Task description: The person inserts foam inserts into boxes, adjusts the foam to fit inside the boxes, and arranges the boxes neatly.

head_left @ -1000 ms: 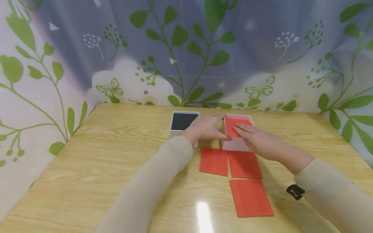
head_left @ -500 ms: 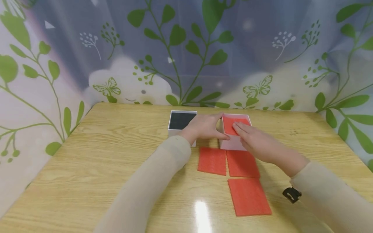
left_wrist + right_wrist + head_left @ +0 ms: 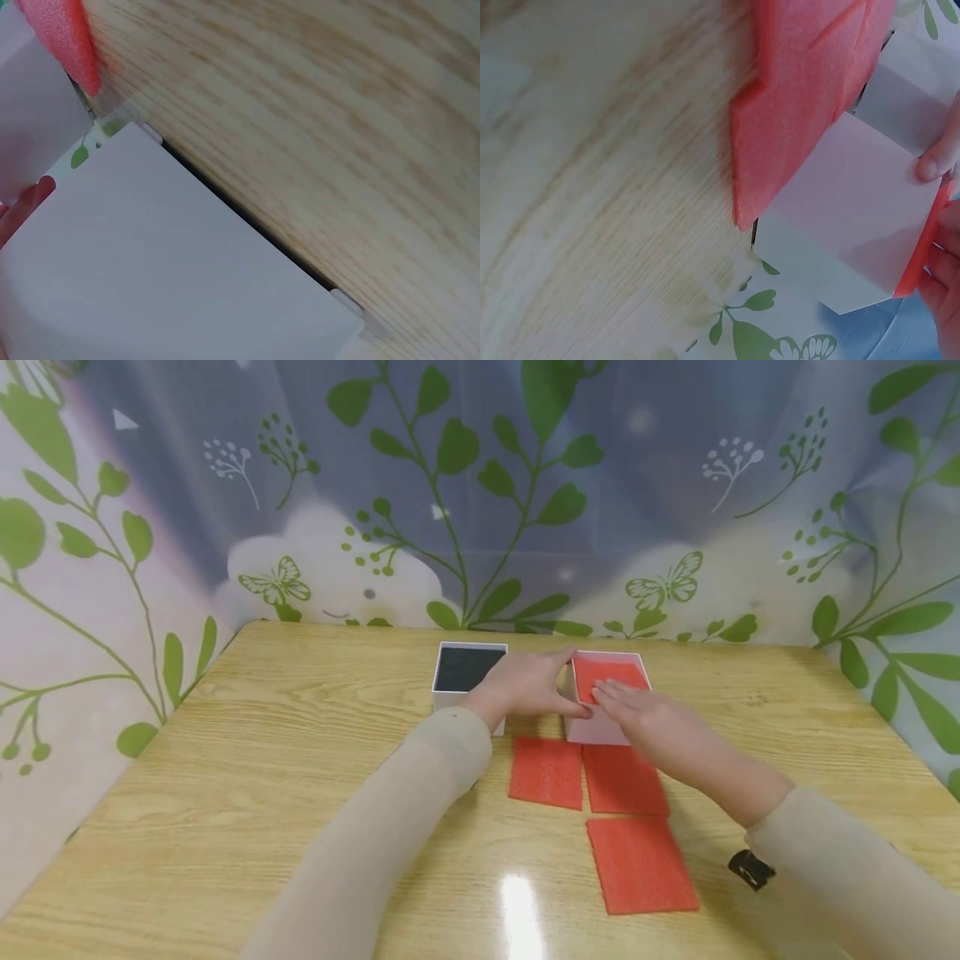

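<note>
A white box (image 3: 600,729) stands at the middle of the table with a red foam sheet (image 3: 609,672) lying in its top. My left hand (image 3: 534,687) grips the box's left side, thumb at the front and fingers toward the back. My right hand (image 3: 639,710) rests with straight fingers flat on that foam sheet. In the right wrist view the white box (image 3: 855,202) shows side-on beside red foam sheets (image 3: 802,97). The left wrist view is filled by a white box wall (image 3: 172,255).
A second white box with a black lining (image 3: 467,670) stands just left of my left hand. Three loose red foam sheets (image 3: 546,772), (image 3: 626,779), (image 3: 641,864) lie on the wooden table (image 3: 262,777) in front of the boxes. A leaf-patterned curtain closes off the back and sides.
My right hand's fingers have crept slightly left across the foam sheet in the box. The left hand keeps its hold on the box.
</note>
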### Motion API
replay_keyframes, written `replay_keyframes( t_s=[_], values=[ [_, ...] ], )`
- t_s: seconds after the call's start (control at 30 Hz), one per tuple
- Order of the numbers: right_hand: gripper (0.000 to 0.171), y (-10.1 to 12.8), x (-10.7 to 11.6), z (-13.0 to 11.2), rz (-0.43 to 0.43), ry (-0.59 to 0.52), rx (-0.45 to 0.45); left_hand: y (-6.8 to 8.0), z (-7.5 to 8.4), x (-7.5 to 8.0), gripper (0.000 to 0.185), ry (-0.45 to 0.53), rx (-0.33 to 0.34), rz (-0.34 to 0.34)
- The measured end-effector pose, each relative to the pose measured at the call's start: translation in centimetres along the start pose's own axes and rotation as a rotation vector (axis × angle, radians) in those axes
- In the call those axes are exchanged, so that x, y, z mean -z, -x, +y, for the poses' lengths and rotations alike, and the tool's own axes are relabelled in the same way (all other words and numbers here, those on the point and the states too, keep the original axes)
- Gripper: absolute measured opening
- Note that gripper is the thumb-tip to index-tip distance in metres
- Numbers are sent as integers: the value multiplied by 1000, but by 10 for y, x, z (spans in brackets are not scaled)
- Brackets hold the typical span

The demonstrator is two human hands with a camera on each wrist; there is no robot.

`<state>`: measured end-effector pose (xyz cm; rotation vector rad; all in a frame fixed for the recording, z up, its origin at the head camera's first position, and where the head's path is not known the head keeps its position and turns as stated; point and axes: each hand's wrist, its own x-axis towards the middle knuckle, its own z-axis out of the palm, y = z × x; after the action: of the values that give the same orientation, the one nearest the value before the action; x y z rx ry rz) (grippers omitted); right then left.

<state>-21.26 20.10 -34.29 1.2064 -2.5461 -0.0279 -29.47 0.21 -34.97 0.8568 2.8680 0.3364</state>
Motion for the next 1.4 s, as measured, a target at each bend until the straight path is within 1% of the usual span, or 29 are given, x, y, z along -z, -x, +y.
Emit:
replay_keyframes(
  t_s=[0.07,0.13,0.3,0.53,0.93,1.1,1.4],
  values=[
    [57,-1,0,1,23,12,4,0,0,0,100,5,3,-3],
    [58,-1,0,2,26,25,2,0,-1,0,100,5,5,-3],
    [61,-2,1,2,19,37,-17,-1,-1,1,101,6,16,-2],
    [64,-1,-1,4,7,64,-28,-2,0,1,101,5,9,3],
    [64,-1,-1,4,13,64,-45,-1,-1,4,101,-7,8,-2],
    [62,-2,-2,5,25,75,-35,-2,-1,3,101,-19,9,3],
    [63,-2,-4,7,-11,111,-33,-2,-1,-1,102,0,11,-9]
  ],
)
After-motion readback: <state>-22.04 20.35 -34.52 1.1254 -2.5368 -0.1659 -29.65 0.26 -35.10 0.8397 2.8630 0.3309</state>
